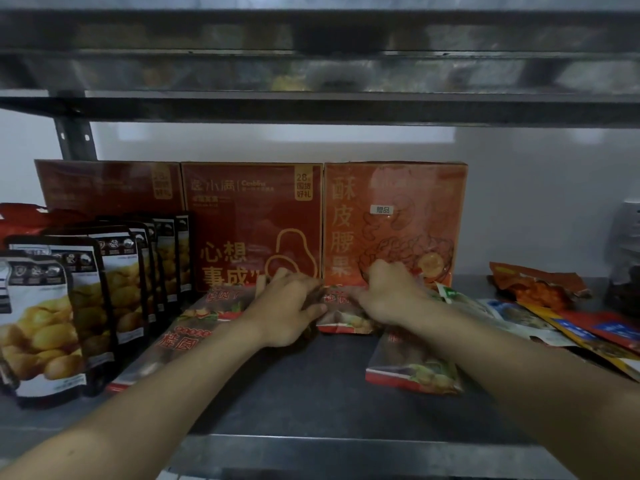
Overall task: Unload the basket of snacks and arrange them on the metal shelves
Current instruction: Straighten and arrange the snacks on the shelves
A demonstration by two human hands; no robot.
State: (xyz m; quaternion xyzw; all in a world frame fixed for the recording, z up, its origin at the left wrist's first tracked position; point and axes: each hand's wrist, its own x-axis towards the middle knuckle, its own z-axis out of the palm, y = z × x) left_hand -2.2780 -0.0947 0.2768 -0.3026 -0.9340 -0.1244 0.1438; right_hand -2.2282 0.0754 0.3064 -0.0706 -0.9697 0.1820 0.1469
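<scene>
Snack packets lie flat on the metal shelf (311, 403) in front of you, and both your forearms reach in over its front edge toward the back. Nearest you on the right, one red-edged chestnut packet (414, 367) lies flat beneath your right forearm. On the left, a long flat packet with red lettering (194, 327) lies under your left wrist. Your left hand (284, 306) rests palm down with its fingers (304, 289) curled narrow over the left end of a small red packet (343, 313), and your right hand (388, 292) presses its fingers, also bent close, on the right end of the same packet, so you hold it between both hands just in front of the boxes. To your left, a row of black-and-white pouches showing yellow chestnuts (59, 313) stands upright, crowding that side. To your right, a loose heap of blue, red and orange packets (568, 327) lies scattered flat. Behind your hands, three boxes stand upright against the white wall: a dark red box (252, 216) in the middle, an orange box (394, 209) touching it on the right, and another dark red box (107, 185) on the left, partly hidden by the pouches. An upper shelf (311, 105) crosses overhead, blurred.
</scene>
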